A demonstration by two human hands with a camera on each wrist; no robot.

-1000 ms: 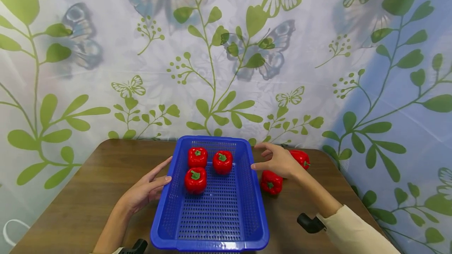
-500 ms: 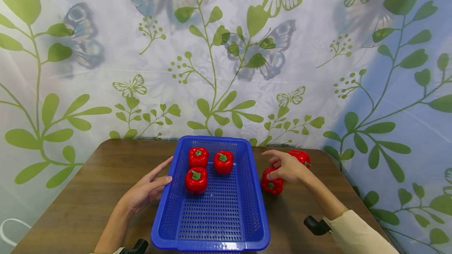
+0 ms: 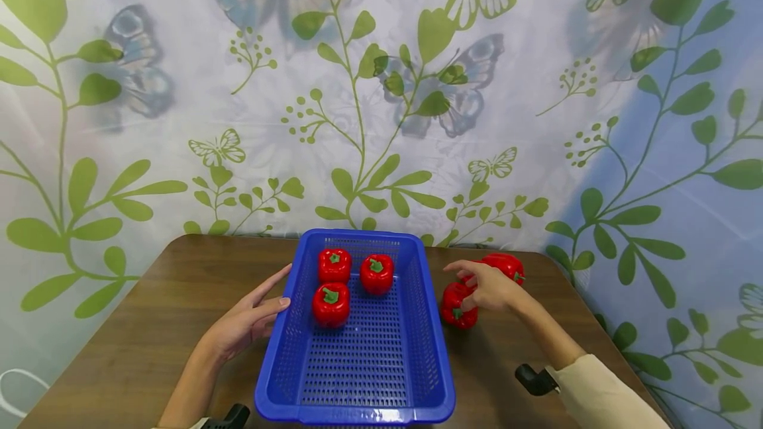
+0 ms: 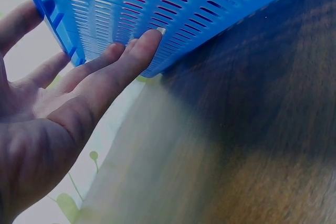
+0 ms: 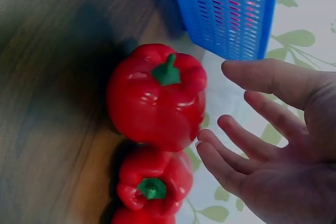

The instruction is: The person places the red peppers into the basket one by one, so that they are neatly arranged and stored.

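A blue plastic basket stands on the table with three red bell peppers inside, one of them this front pepper. My left hand rests its fairly straight fingers against the basket's left side; in the left wrist view the fingertips lie at its perforated wall. Right of the basket, my right hand hovers over a loose red bell pepper, fingers spread. The right wrist view shows this pepper beside the fingers, with nothing gripped. Another pepper lies behind the right hand, partly covered by it.
The brown wooden table runs back to a hanging cloth printed with leaves and butterflies. In the right wrist view a second pepper sits close to the first, and a further red one is cut off by the bottom edge.
My right hand has moved from the basket's right rim rightward to above the loose front pepper. The left hand, basket and peppers have stayed in place.
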